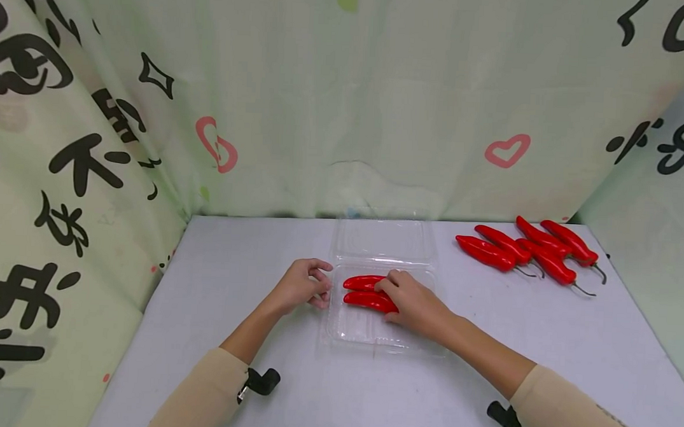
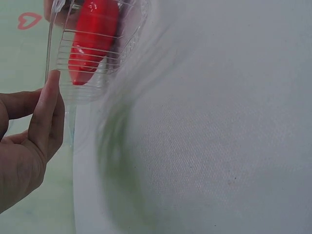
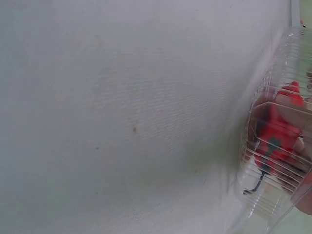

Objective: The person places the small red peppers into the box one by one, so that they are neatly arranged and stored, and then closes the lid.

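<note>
A clear plastic box (image 1: 360,332) lies on the table with its lid (image 1: 383,241) folded back. Inside it two red peppers (image 1: 367,300) lie side by side, seen through the clear wall in both wrist views. My right hand (image 1: 415,304) reaches into the box, fingers curled over the right ends of the peppers; whether it grips one or both is hidden. At the box's left edge is my left hand (image 1: 304,285), its fingers loosely bent and holding nothing, a fingertip at the rim in the left wrist view.
Several red peppers (image 1: 546,264) with dark stems lie in a group on the table's far right. A pale curtain (image 1: 358,112) with printed characters and hearts hangs behind the table (image 1: 368,399) and along both sides.
</note>
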A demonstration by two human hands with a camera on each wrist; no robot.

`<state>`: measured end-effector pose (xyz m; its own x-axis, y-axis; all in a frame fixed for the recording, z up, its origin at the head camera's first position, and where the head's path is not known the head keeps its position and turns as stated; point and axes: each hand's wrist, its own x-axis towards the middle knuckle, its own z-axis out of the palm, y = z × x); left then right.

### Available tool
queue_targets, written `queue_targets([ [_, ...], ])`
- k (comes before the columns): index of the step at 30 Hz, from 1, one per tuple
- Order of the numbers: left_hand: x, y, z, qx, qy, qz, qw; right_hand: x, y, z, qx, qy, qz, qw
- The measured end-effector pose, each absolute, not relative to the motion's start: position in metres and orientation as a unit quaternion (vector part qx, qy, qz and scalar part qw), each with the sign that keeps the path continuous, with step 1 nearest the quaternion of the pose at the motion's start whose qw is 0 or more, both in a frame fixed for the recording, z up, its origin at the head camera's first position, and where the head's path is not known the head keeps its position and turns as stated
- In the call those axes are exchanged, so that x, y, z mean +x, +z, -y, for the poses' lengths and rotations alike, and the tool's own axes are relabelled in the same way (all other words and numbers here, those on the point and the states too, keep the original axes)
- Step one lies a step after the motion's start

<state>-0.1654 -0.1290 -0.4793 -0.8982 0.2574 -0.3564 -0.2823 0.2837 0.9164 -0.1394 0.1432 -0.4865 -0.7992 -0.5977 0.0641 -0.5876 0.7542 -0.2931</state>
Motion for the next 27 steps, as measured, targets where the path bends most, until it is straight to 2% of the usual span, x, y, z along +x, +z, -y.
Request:
queue_targets([
  [27,-0.1649,-0.4779,0.1282,-0.007,0.599,-0.768,0.226,-0.1386,-0.4878,-0.1495,-0.341,-0.174,-0.924,0.000],
])
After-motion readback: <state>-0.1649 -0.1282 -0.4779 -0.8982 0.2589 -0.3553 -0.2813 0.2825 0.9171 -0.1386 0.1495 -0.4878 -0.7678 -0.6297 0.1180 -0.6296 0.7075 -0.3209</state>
